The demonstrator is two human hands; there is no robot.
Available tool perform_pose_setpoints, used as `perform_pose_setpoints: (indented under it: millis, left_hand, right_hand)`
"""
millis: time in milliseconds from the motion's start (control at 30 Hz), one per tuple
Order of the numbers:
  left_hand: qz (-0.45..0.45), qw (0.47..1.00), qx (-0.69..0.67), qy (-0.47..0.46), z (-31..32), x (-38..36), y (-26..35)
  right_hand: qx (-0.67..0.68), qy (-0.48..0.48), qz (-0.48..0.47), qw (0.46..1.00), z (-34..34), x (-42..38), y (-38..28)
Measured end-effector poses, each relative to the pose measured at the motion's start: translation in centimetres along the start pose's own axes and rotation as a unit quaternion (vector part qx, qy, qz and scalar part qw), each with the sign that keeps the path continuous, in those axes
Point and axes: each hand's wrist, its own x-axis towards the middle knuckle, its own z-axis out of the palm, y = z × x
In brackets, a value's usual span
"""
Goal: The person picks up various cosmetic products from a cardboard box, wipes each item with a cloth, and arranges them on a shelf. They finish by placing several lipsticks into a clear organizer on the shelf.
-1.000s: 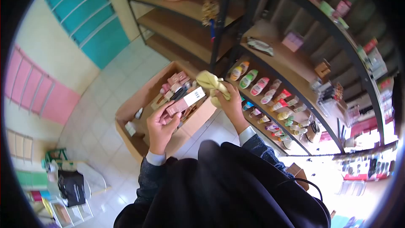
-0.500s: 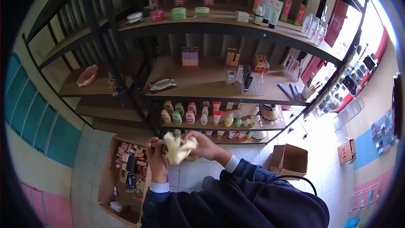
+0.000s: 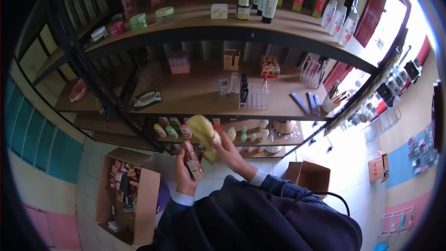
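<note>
A small pinkish-brown box [image 3: 193, 160] with round marks along one side is tilted in my left hand [image 3: 185, 176], whose fingers wrap round it. My right hand [image 3: 229, 152], just to the right, grips a pale yellow cloth [image 3: 202, 132]. The cloth hangs over and beside the upper part of the box. Both hands are in front of the lower shelves, where bottles [image 3: 172, 131] with coloured labels stand. The fingertips of my right hand are partly hidden by the cloth.
An open cardboard box [image 3: 147, 200] full of small packages is on the floor at the left. Another cardboard box [image 3: 317, 175] stands at the right. The middle shelf [image 3: 195, 94] holds a clear organiser [image 3: 254, 96], pencil-like items and small boxes.
The view has shifted closer to the shelves and rightward. The small box now shows in my left hand, and the cloth has moved up off it in my right hand.
</note>
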Motion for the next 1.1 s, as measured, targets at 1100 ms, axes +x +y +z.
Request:
perform_pose_setpoints:
  millis: [1100]
  left_hand:
    - [0.144,0.956,0.255,-0.019,1.5,3.7,2.9]
  right_hand:
    - [-0.574,0.032,-0.471,0.669,-5.1,18.8,-41.1]
